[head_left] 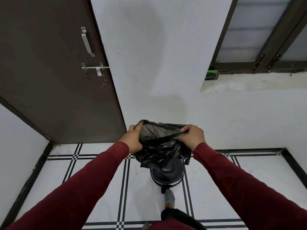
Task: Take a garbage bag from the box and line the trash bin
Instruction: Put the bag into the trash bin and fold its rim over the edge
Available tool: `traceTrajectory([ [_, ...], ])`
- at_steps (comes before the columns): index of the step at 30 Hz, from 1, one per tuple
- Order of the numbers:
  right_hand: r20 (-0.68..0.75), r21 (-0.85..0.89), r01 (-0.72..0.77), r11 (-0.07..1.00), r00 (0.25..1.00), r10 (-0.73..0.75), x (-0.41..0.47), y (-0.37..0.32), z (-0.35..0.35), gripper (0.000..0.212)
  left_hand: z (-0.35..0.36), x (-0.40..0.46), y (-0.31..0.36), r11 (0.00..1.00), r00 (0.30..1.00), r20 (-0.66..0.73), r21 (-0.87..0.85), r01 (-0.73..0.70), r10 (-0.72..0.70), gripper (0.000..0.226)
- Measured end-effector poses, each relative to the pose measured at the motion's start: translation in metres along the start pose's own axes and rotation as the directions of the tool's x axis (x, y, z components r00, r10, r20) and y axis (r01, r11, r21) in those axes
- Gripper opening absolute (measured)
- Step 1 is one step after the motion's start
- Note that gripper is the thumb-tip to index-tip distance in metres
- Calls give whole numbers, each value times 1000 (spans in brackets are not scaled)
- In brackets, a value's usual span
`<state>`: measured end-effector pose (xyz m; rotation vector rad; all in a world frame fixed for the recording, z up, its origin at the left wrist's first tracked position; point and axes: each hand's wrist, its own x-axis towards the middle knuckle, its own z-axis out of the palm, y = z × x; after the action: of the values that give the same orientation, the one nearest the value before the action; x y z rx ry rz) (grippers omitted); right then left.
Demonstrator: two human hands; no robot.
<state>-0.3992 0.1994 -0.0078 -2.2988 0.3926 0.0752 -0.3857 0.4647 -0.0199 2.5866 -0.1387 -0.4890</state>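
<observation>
A black garbage bag [159, 150] hangs between my two hands with its mouth pulled open. My left hand [133, 138] grips the bag's left rim and my right hand [191, 136] grips the right rim. Right below the bag stands a dark round trash bin [167, 175] on the tiled floor, its top partly hidden by the bag. My foot in a grey sock [170, 197] rests on the pedal at the bin's front. A green and black box [211, 75] sits on the window ledge at the upper right.
A brown door [54, 80] with a metal handle and bolt stands to the left. A white wall [157, 63] rises behind the bin. A dark-framed window [262, 30] is at the upper right above a rough ledge. White floor tiles carry black stripes.
</observation>
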Motion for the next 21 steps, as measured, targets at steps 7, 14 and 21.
traceTrajectory([
  [7,5,6,12,1000,1000,-12,9,4,2,24,2,13,1,998,998,30,18,-58,57,113],
  [14,60,78,-96,992,994,92,20,10,1,21,8,30,3,999,999,-23,17,-37,37,79],
  [21,73,52,-95,994,993,91,32,15,5,31,7,42,5,998,999,37,62,-21,19,92],
])
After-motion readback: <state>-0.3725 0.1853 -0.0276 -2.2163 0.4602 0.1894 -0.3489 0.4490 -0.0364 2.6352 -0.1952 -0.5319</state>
